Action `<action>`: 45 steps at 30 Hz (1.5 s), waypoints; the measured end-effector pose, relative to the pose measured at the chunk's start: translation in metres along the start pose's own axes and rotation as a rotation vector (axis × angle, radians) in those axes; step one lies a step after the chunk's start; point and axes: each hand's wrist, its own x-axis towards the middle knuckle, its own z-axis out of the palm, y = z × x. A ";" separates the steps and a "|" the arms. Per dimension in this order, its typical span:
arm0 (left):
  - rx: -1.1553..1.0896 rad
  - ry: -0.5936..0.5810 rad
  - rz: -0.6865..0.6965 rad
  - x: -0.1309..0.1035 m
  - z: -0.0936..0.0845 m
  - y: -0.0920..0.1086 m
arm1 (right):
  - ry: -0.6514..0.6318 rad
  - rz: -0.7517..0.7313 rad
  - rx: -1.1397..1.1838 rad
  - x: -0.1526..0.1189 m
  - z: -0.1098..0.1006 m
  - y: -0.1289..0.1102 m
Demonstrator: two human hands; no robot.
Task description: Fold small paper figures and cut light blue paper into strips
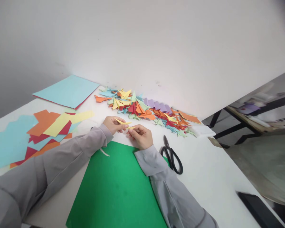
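Note:
Between my two hands is a small folded piece of yellow paper [120, 122], held above the far edge of a green sheet [118, 183]. My left hand [113, 124] pinches one side of it between thumb and fingers. On the other side, my right hand [141, 136] is closed on the paper with thumb and fingertips. Parts of the folds are hidden by the fingers. Just beyond both hands lies a long heap of small folded paper pieces [133, 107] in yellow, orange, red, blue, green and purple.
Black-handled scissors [172, 155] lie right of the green sheet. Loose coloured paper pieces [45, 126] spread over the left side. A stack of large sheets [68, 90], light blue on top, sits against the wall. A black phone-like device [258, 207] lies near the right table edge.

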 end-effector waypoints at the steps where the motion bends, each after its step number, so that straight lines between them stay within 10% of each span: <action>1: -0.002 -0.001 -0.002 0.000 0.000 0.000 | 0.001 0.008 0.009 0.000 0.000 0.000; 45: 0.053 -0.160 0.238 0.001 -0.007 -0.002 | 0.088 0.152 0.167 0.005 -0.001 0.002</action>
